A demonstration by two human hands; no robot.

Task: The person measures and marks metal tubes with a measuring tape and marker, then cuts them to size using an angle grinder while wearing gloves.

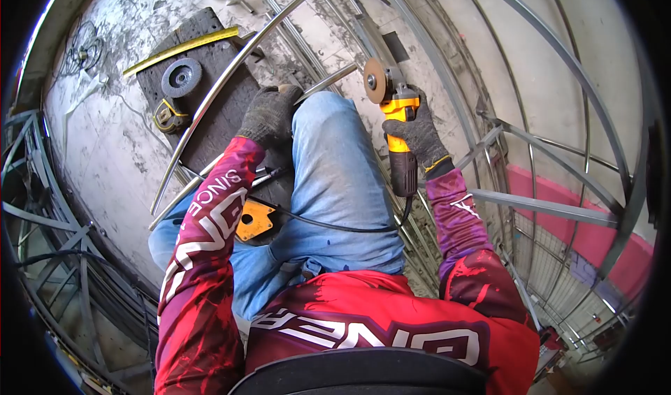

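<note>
My right hand (418, 133), in a grey work glove, is wrapped around the body of a yellow and black angle grinder (400, 143). The grinder stands upright beside my right knee, and its thin brown cutting disc (375, 81) faces left. My left hand (269, 113), gloved too, is closed around a metal tube (328, 83) that juts out towards the upper right. Its fingers are partly hidden. Just left of that hand runs a long, slim metal bar (234, 63). The grinder's black cord (328, 224) crosses my thigh.
On a dark wooden board (199, 28) lie a yellow folding rule (183, 48), a grinding disc (182, 78) and a tape measure (168, 117). An orange magnetic square (254, 220) rests by my leg. Metal frames (552, 206) stand at right, with more framework (66, 241) at left.
</note>
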